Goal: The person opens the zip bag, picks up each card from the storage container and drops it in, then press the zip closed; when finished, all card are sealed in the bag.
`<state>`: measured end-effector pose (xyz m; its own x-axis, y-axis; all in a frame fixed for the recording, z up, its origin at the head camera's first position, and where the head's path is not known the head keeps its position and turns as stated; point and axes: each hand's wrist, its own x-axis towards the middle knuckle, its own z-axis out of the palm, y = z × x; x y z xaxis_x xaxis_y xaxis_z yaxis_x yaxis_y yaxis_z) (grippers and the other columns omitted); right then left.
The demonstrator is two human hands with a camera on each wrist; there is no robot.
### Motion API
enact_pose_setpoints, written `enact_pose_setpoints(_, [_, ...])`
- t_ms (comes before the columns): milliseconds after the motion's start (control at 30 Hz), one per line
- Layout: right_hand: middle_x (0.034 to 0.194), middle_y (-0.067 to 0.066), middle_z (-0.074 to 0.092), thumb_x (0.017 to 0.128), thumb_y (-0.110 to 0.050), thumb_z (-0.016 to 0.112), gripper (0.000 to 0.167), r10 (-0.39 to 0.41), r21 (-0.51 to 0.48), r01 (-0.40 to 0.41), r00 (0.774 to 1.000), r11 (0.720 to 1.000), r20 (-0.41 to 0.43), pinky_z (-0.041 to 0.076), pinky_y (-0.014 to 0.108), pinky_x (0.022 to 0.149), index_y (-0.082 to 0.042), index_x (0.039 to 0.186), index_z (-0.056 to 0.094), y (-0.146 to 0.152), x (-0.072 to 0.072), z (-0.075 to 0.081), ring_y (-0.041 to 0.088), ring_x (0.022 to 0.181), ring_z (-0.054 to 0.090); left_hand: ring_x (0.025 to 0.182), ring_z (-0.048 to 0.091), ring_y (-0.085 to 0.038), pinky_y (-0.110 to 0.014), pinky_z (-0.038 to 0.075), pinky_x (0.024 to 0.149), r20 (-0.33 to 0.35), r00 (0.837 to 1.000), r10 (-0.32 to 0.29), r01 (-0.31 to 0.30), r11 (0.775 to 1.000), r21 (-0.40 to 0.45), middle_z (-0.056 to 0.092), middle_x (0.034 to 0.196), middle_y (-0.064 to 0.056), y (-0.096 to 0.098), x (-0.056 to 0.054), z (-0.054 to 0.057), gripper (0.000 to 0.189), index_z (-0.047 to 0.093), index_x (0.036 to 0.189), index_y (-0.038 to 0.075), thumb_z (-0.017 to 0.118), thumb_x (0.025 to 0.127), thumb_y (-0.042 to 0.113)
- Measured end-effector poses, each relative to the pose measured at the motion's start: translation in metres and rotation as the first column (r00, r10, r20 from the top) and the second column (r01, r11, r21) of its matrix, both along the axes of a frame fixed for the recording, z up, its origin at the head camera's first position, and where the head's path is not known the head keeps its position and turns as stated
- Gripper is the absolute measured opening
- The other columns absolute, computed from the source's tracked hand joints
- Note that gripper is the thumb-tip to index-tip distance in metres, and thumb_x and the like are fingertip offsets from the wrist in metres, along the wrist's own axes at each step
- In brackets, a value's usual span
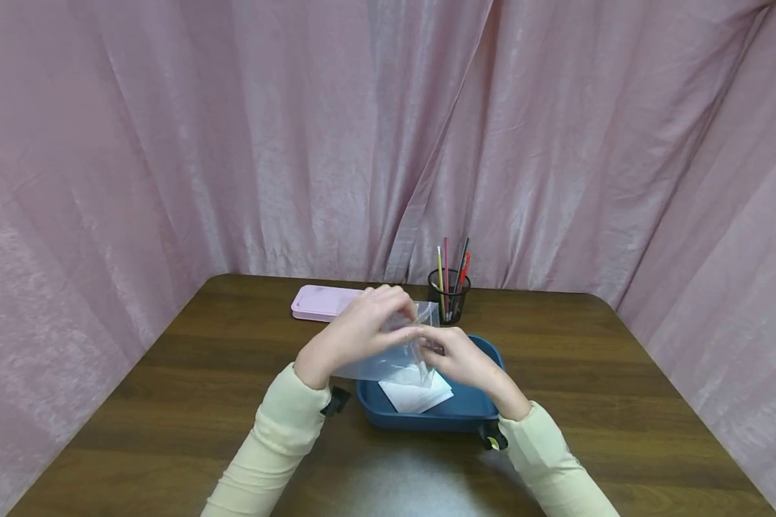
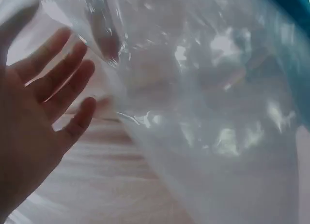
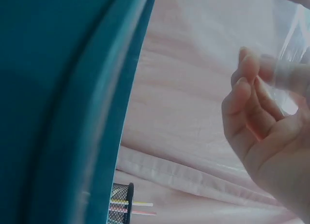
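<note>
A clear plastic bag [image 1: 375,366] is held up over a blue tray [image 1: 427,422] by both hands. My left hand [image 1: 360,327] grips its upper part from the left, with the thumb reaching across to the right hand. In the left wrist view, several fingers of the left hand [image 2: 58,83] are spread loosely beside the sheer film [image 2: 208,103]. My right hand [image 1: 463,360] pinches the bag's right side; its fingers [image 3: 237,96] are curled in the right wrist view. Folded white paper [image 1: 417,396] lies in the tray under the bag, partly hidden by it.
Behind the tray stands a black mesh pen cup [image 1: 463,293] with several pencils and a red pen. A lilac case [image 1: 320,304] lies at the back left, partly covered by the left hand. Pink curtains [image 1: 297,143] hang behind the wooden table [image 1: 588,388].
</note>
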<state>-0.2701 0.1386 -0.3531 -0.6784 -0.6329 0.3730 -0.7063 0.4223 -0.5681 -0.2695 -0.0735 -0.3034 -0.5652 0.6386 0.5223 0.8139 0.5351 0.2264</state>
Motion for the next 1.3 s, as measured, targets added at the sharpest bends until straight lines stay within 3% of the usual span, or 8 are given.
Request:
enact_pose_setpoints(167, [0.076,0.003,0.062,0.092,-0.002,0.059,0.040,0.012,-0.053,-0.011,1.000,0.999,0.025,0.044,0.021,0.060,-0.007,0.132,0.059,0.002,0.000,0.001,0.001,0.064,0.047,0.141,0.032,-0.026,-0.052,0.029,0.109,0.086,0.996,0.015,-0.006,0.994,-0.113,0.043,0.146,-0.004,-0.006,-0.001,-0.009,0.091,0.045,0.137,0.020,0.084,0.063,0.055])
enact_pose_setpoints(267, [0.089,0.009,0.068,0.093,-0.006,0.060,0.040,0.006,-0.070,-0.001,0.997,0.998,0.080,0.048,0.020,0.065,-0.004,0.132,0.057,0.004,0.001,0.003,0.001,0.072,0.054,0.149,0.013,-0.032,-0.059,0.015,0.114,0.124,0.991,0.048,-0.025,0.982,-0.185,0.021,0.160,-0.008,-0.006,0.001,-0.015,0.116,0.028,0.149,0.025,0.087,0.055,0.059])
enact_pose_setpoints(367, [0.103,0.017,0.070,0.094,-0.008,0.060,0.039,0.015,-0.090,-0.003,0.990,0.996,0.139,0.053,0.022,0.071,0.001,0.132,0.055,0.006,0.001,0.002,0.002,0.081,0.061,0.150,0.009,-0.034,-0.062,0.011,0.115,0.110,0.991,0.082,-0.056,0.973,-0.222,0.010,0.163,-0.009,-0.004,0.003,-0.021,0.125,0.019,0.153,0.028,0.087,0.052,0.061])
enact_pose_setpoints(633, [0.109,0.021,0.067,0.093,-0.009,0.060,0.044,-0.002,-0.148,0.046,0.958,0.988,0.287,0.054,0.025,0.071,0.000,0.135,0.050,0.004,0.003,0.005,0.005,0.083,0.064,0.144,0.025,-0.035,-0.065,0.020,0.109,-0.036,0.992,0.125,-0.130,0.963,-0.238,0.024,0.158,-0.011,0.000,0.006,-0.028,0.127,0.020,0.152,0.025,0.088,0.050,0.060])
enact_pose_setpoints(867, [0.111,0.022,0.067,0.092,-0.007,0.061,0.040,-0.017,-0.164,0.065,0.960,0.984,0.281,0.054,0.024,0.074,0.002,0.130,0.054,0.003,0.002,0.004,0.006,0.086,0.064,0.122,0.049,-0.023,-0.056,0.029,0.103,-0.152,0.980,0.129,-0.157,0.969,-0.189,0.049,0.137,-0.003,0.001,-0.001,-0.035,0.111,0.028,0.149,0.024,0.086,0.056,0.046])
enact_pose_setpoints(933, [0.110,0.021,0.067,0.092,-0.007,0.060,0.038,-0.026,-0.148,0.063,0.970,0.987,0.240,0.054,0.024,0.072,0.002,0.129,0.055,0.003,0.001,0.004,0.005,0.085,0.064,0.119,0.051,-0.021,-0.053,0.031,0.102,-0.159,0.979,0.128,-0.154,0.975,-0.161,0.052,0.132,0.000,-0.001,-0.003,-0.036,0.107,0.032,0.147,0.025,0.085,0.057,0.044])
enact_pose_setpoints(1133, [0.080,0.011,0.066,0.096,-0.011,0.058,0.030,-0.064,-0.043,0.071,0.987,0.997,0.149,0.052,0.025,0.060,-0.006,0.125,0.060,0.005,-0.004,0.000,0.007,0.062,0.057,0.117,0.053,-0.015,-0.053,0.031,0.100,-0.126,0.983,0.131,-0.147,0.982,-0.121,0.058,0.121,0.005,-0.011,-0.010,-0.034,0.093,0.041,0.142,0.030,0.085,0.060,0.041])
enact_pose_setpoints(1300, [0.080,0.010,0.067,0.097,-0.016,0.058,0.024,-0.076,-0.005,0.077,0.988,0.997,0.136,0.052,0.023,0.061,-0.009,0.118,0.064,0.010,-0.006,-0.001,0.013,0.064,0.059,0.118,0.052,-0.014,-0.055,0.031,0.101,-0.030,0.987,0.156,-0.158,0.975,-0.155,0.058,0.124,0.005,-0.020,-0.014,-0.031,0.085,0.044,0.140,0.032,0.084,0.066,0.041])
